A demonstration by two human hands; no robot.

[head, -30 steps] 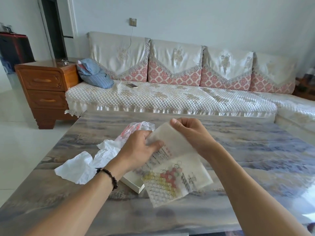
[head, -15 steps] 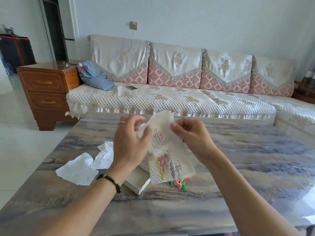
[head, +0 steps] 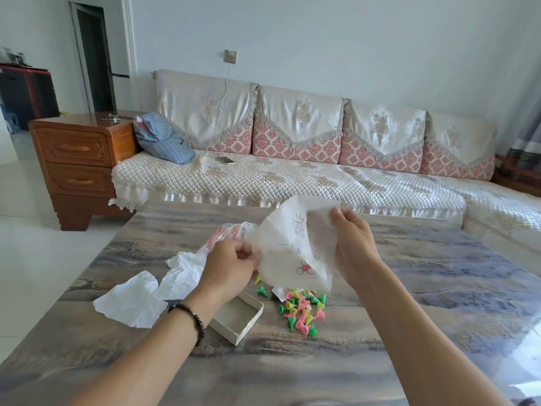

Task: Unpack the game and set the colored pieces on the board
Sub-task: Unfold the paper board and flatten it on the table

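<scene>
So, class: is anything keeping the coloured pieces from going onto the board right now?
Yes. The board sheet is not laid down: the left hand and right hand hold it up, folded, above the table. The coloured pieces lie loose beneath it, beside the open box.

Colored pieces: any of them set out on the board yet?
No. The colored pieces lie in a loose heap on the table, while both hands hold the folded paper board above them.
</scene>
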